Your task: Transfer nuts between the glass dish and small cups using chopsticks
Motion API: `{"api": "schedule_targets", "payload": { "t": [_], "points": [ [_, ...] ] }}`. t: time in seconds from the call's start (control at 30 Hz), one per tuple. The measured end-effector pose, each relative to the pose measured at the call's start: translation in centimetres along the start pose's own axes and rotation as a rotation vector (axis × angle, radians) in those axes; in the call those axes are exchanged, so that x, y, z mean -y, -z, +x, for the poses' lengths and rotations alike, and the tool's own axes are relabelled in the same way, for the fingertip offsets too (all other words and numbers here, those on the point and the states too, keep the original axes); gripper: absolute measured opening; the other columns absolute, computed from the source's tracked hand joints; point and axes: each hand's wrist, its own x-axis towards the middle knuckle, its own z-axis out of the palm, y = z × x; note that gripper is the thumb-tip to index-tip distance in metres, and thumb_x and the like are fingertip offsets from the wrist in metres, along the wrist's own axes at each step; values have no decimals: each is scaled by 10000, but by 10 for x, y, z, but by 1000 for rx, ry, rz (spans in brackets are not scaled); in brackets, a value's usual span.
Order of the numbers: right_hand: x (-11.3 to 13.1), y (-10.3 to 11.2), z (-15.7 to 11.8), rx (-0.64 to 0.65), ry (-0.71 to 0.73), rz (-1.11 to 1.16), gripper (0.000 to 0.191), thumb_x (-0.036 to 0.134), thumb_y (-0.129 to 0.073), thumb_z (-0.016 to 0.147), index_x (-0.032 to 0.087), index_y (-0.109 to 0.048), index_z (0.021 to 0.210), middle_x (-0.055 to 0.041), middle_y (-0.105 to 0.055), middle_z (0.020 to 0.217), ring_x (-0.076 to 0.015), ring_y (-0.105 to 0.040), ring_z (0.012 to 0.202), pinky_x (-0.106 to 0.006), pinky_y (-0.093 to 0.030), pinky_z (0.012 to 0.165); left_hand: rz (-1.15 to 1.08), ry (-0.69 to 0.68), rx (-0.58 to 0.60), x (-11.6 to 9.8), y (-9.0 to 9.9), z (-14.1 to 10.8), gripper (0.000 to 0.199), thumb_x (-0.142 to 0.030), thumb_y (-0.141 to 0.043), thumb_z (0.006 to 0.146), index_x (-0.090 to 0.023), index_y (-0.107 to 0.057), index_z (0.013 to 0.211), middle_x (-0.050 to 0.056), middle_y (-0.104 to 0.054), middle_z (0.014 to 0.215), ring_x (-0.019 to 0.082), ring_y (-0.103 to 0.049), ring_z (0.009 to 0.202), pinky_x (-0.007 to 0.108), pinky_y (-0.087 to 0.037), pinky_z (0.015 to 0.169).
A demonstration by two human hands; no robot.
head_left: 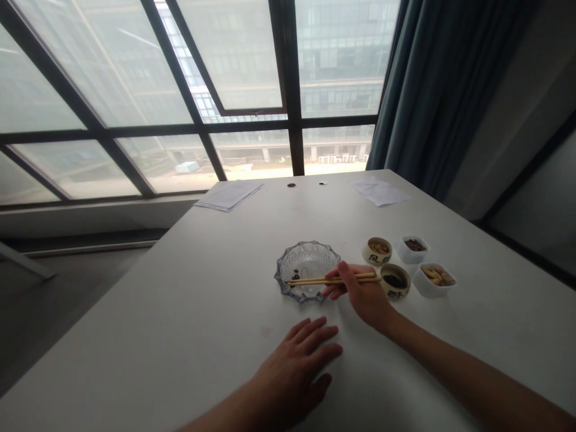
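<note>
Left hand shows empty on my feed, fingers loosely apart above the bench. I judge the scalloped glass bowl fairly heavy, stiff and breakable, best held by its rim; the chopsticks look light, rigid and perhaps slippery, best gripped towards their rear, where the right hand has its fingers closed round them. I see the bowl just beyond the left hand, the chopsticks reaching left across it from the right hand, and a round cup just beside that hand's right.
</note>
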Motion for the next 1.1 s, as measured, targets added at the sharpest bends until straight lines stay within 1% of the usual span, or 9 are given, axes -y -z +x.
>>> {"api": "schedule_targets", "payload": {
  "t": [0.1,0.3,0.5,0.63,0.73,0.9,1.1],
  "points": [
    [-2,-1,3,12,5,-9,556,644,-556,923,121,-744,887,-120,-776,713,-224,-764,635,-274,-601,566,-3,4,-3,-1,1,0,562,-186,-584,874,-329,-477,1406,-27,-408,1594,252,-299,1496,491,-261,1233],
    [-1,1,2,27,8,-39,525,614,-565,935,123,-747,897,-116,-775,714,-212,-747,605,-288,-598,573,-19,-1,-8,-3,4,-1,547,-190,-596,870,-314,-491,1391,3,-433,1579,268,-318,1488,500,-266,1227],
    [0,8,-2,49,9,-72,466,572,-607,930,130,-751,898,-117,-779,738,-214,-747,619,-285,-592,552,-28,-4,-18,-4,4,-1,531,-202,-603,875,-309,-493,1383,18,-442,1572,281,-313,1490,515,-263,1223],
    [4,13,-2,40,32,-85,437,552,-632,922,133,-753,888,-108,-776,725,-208,-742,612,-285,-598,553,-32,-2,-27,-4,2,-1,547,-198,-619,862,-310,-492,1382,17,-441,1573,279,-314,1490,511,-260,1224],
    [5,15,-1,32,28,-95,445,557,-636,916,130,-756,875,-104,-771,702,-207,-739,602,-294,-608,563,-35,0,-29,-3,2,-1,552,-195,-628,854,-311,-494,1377,14,-442,1572,277,-313,1490,504,-262,1224],
    [1,13,-2,15,2,-110,479,579,-619,918,122,-757,881,-121,-778,733,-220,-745,614,-314,-612,573,-48,-5,-44,-3,2,-1,551,-195,-634,850,-307,-500,1373,19,-452,1566,283,-323,1485,505,-261,1223],
    [2,14,-3,19,-4,-121,490,601,-630,900,126,-753,880,-112,-771,709,-214,-732,593,-310,-602,554,-68,-20,-76,-3,0,-2,502,-265,-621,895,-313,-500,1380,13,-455,1564,267,-325,1485,478,-254,1228]
  ]
}}
